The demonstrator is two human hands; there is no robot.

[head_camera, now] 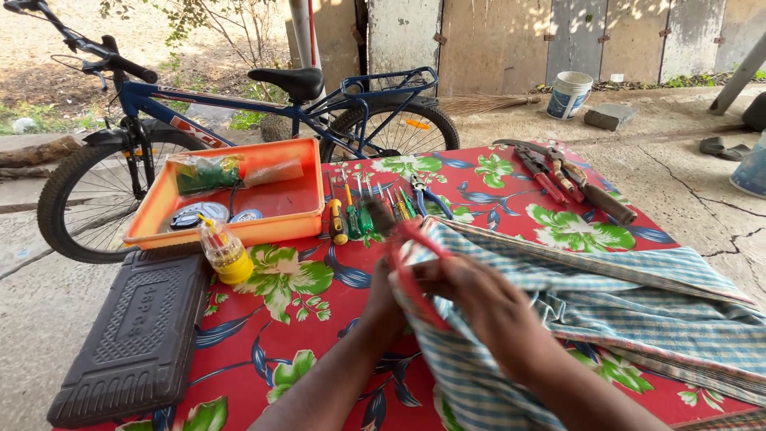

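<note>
My right hand (487,307) grips a blue and white checked cloth (638,311) that spreads over the right side of the table. My left hand (385,299) is mostly hidden behind the cloth and holds a red-handled tool (403,239) wrapped in its folds. Both hands meet at the cloth's left edge, above the red floral tablecloth (319,319). A row of screwdrivers (363,211) lies just beyond the hands.
An orange tray (299,219) with small parts stands at the back left, a yellow bottle (225,254) in front of it. A black plastic case (136,327) lies left. Pliers and shears (558,175) lie back right. A blue bicycle (239,104) stands behind the table.
</note>
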